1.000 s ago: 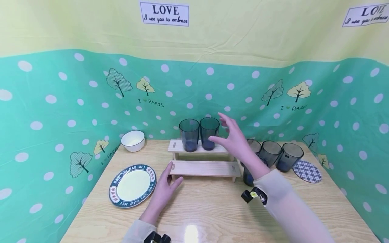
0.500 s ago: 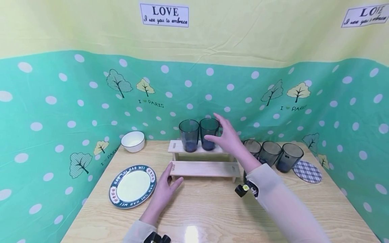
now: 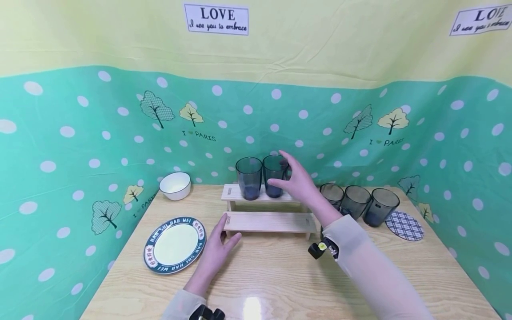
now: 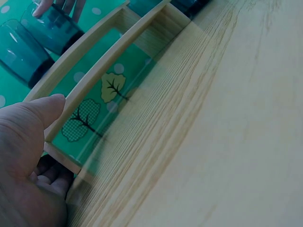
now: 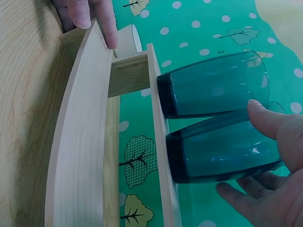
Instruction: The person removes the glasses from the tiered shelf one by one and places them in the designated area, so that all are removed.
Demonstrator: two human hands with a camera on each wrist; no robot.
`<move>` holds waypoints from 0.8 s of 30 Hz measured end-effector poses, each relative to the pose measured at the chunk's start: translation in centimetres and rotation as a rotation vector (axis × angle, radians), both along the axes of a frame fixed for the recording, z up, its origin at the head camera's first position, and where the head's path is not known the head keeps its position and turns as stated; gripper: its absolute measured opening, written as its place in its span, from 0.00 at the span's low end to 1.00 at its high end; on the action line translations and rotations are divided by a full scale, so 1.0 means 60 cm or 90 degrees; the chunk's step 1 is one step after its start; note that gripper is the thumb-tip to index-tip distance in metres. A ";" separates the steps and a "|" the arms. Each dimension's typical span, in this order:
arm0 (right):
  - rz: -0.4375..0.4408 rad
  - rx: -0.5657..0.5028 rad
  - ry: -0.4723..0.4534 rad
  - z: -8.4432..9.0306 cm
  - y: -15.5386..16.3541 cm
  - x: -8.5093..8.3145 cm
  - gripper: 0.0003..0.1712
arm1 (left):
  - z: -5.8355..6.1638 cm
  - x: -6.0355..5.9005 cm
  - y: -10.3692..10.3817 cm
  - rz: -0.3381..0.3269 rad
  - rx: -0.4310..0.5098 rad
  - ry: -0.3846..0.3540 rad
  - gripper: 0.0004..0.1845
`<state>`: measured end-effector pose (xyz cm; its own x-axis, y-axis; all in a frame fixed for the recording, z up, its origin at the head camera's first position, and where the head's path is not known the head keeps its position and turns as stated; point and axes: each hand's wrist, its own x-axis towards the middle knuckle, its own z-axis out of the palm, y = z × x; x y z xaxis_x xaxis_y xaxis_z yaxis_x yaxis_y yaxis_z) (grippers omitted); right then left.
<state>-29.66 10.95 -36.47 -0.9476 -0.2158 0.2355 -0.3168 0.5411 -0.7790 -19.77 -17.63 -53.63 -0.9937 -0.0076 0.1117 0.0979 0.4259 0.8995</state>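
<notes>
At the far left we see a white bowl (image 3: pixel 174 184) by the backdrop and a green-rimmed plate (image 3: pixel 174 245) nearer us on the wooden table (image 3: pixel 280 284). Next, our left hand (image 3: pixel 216 249) rests against the left end of the two-step wooden rack (image 3: pixel 269 221), fingers relaxed and thumb on its lower board, gripping nothing. On the rack's upper step stand two dark tinted tumblers, touching; our right hand (image 3: pixel 301 182) curls thumb and fingers round the right-hand tumbler (image 3: pixel 274 175), seemingly touching its wall (the wrist view shows this best). We judge it smooth, rigid, light, and slippery, possibly breakable, so a mid-body hold suits it. Further right, three more tumblers (image 3: pixel 356 202) stand beside a plaid coaster (image 3: pixel 404 226).
</notes>
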 end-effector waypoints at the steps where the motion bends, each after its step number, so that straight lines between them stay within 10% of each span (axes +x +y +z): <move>1: -0.002 -0.001 0.000 0.000 0.000 0.000 0.58 | 0.000 0.000 0.000 -0.001 0.000 0.000 0.51; 24: -0.079 -0.045 -0.042 0.009 0.018 0.028 0.60 | 0.005 0.003 0.001 0.000 0.001 -0.006 0.50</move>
<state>-27.98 12.04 -35.96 -0.9800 -0.0806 0.1817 -0.1970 0.5156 -0.8339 -19.62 -17.55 -53.34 -0.9946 -0.0082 0.1030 0.0898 0.4244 0.9010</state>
